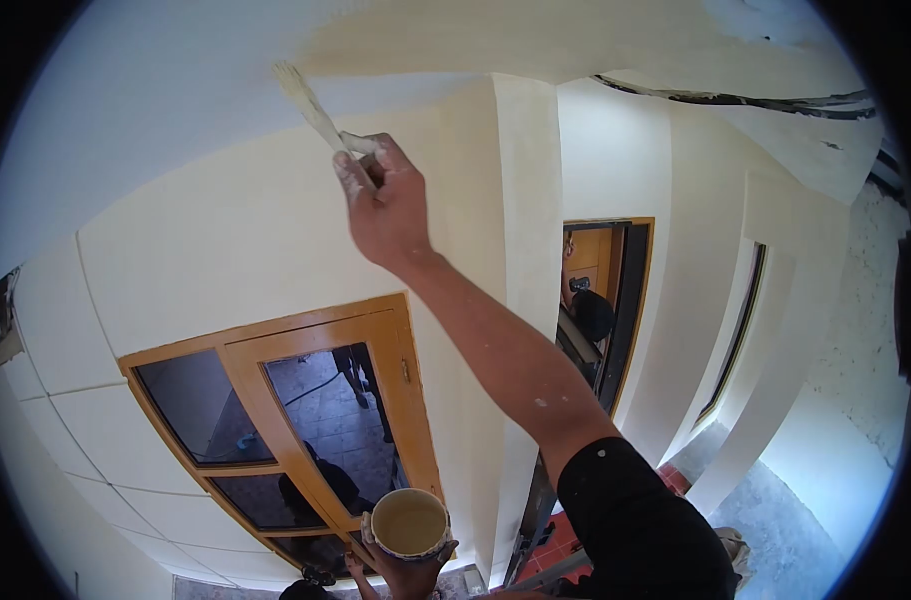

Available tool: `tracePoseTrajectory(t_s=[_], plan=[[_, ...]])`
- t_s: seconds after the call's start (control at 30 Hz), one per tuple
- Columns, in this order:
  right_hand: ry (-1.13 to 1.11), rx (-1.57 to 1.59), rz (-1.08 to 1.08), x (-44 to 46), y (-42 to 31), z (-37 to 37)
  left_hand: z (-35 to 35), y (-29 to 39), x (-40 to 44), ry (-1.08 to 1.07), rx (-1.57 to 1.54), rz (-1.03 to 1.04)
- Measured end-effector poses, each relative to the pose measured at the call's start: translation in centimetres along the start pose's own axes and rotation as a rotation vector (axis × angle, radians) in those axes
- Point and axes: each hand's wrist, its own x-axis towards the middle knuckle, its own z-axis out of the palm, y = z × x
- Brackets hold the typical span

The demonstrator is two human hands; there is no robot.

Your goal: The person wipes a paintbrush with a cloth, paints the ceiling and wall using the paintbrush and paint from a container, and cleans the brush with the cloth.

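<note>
My right hand (387, 205), flecked with pale paint, is raised toward the ceiling and grips a paintbrush (310, 108) by its handle. The bristle tip is at the cream ceiling (415, 35), near the edge of a whiter area; whether it touches I cannot tell. Low in the view, my left hand (407, 570) supports a round paint bucket (410, 522) from below, fingers up around its sides. Cream-coloured paint shows inside the bucket. Part of the left hand is hidden beneath it.
A wooden-framed glass door and window (320, 370), with dark reflections, stand below the wall. Right of the wall corner (528, 200) is a doorway (625, 300), where a dark-capped head (590, 315) shows. Black cables (735, 98) run along the ceiling at right.
</note>
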Motion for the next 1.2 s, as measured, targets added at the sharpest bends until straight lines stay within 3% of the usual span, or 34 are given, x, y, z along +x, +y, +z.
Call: tracePoseTrajectory(t_s=[0.07,0.13,0.3,0.4,0.47,0.57,0.63,0.67,0.73,0.8,0.9,0.97,1.03,1.2], plan=[[0.061,-0.098,-0.021,0.6,0.7,-2.7,-0.3,0.0,-0.1,0.011,0.011,-0.002],[0.269,0.012,-0.316,2.7,3.5,-6.7,-0.9,0.0,-0.2,0.025,0.032,-0.002],[0.597,0.04,-0.119,3.2,3.7,-14.5,-2.2,0.3,-0.3,0.076,0.119,-0.004],[0.635,0.056,-0.09,2.6,2.6,-14.4,-2.3,1.4,-0.2,0.09,0.203,0.004],[0.791,0.205,-0.094,2.8,2.2,-13.7,-1.9,2.8,-0.1,0.09,0.283,0.011],[0.758,0.212,-0.187,4.3,2.5,-10.7,-1.1,4.8,0.2,0.076,0.377,-0.017],[0.653,0.398,-0.216,4.3,4.2,-6.8,-0.5,5.6,0.3,0.052,0.442,-0.064],[0.514,0.046,-0.193,3.1,4.1,-4.9,0.0,5.5,0.1,0.049,0.439,-0.054],[0.342,0.019,-0.327,0.9,1.2,-0.8,0.7,4.4,-0.4,-0.009,0.213,-0.264],[0.069,-0.038,0.012,-1.3,-3.0,-0.3,0.5,3.4,-0.6,-0.011,0.159,-0.209],[-0.003,-0.045,-0.056,-2.0,-3.3,-1.3,0.3,2.1,-0.5,0.002,-0.034,-0.058],[0.044,-0.162,-0.041,-1.0,-3.8,-3.8,-0.3,1.4,-0.5,0.002,-0.139,0.02],[0.333,-0.026,-0.272,1.2,-1.2,-6.5,-1.2,0.9,-0.8,-0.003,-0.116,0.001],[0.364,-0.168,-0.267,-2.4,-3.2,-12.2,-1.9,0.7,-1.0,-0.056,-0.069,-0.059]])
